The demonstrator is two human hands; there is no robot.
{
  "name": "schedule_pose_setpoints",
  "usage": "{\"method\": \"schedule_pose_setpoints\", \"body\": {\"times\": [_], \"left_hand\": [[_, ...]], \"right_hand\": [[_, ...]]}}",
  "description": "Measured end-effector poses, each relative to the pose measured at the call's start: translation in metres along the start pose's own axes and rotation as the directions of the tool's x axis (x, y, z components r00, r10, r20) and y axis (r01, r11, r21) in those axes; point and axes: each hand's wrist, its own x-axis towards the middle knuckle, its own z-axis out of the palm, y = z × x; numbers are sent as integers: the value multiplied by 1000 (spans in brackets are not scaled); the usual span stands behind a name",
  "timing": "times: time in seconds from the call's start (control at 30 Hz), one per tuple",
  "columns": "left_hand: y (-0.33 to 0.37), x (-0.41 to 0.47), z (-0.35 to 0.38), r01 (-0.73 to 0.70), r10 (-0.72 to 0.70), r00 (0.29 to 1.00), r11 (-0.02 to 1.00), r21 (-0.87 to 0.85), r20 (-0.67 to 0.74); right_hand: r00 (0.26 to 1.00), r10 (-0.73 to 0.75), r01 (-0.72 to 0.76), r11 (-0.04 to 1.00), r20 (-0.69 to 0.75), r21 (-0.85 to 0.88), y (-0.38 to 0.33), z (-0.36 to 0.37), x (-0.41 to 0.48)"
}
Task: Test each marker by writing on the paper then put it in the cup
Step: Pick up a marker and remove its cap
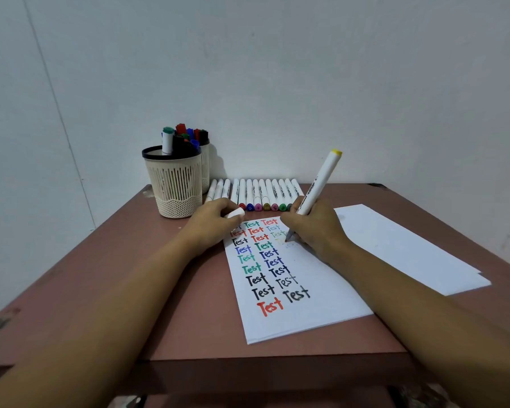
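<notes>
A reddish-brown table carries a white paper sheet filled with "Test" in red, black, green and blue. Behind the sheet stands a cream slotted plastic cup of markers. The right hand has its grip closed around a yellow-ended white marker, tip on the sheet. The left hand, at the sheet's far-left corner, pinches a white cap.

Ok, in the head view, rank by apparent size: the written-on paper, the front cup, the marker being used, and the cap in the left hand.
1. Written-on paper, largest.
2. Front cup.
3. Marker in the right hand, partly hidden, so only its visible length counts.
4. Cap in the left hand, smallest.
</notes>
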Motion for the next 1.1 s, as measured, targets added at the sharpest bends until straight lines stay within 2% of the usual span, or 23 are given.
{"method": "schedule_pose_setpoints", "body": {"times": [0.13, 0.47, 0.7, 0.83, 0.97, 1.03, 1.1], "left_hand": [[0, 0, 0, -2, 2, 1000, 1000, 1, 5], [2, -1, 0, -3, 3, 1000, 1000, 5, 6], [1, -1, 0, 2, -2, 1000, 1000, -2, 3], [0, 0, 0, -4, 4, 1000, 1000, 3, 7], [0, 0, 0, -9, 9, 1000, 1000, 1, 7], [1, 0, 0, -16, 16, 1000, 1000, 10, 3], [0, -1, 1, -27, 27, 1000, 999, 21, -4]], "right_hand": [[998, 14, -12, 999, -64, 35, 0, -1, 0], [999, 31, -33, 998, -30, -57, -4, 3, -1], [996, 55, -48, 995, -76, 92, 2, -1, 3], [1000, 3, -3, 1000, -27, 10, 0, 1, 0], [998, -34, 31, 998, -54, -53, -3, 2, -3], [998, -17, 15, 999, -57, -31, -2, 1, -2], [996, 48, -43, 996, -69, 75, -1, -2, 1]]}}
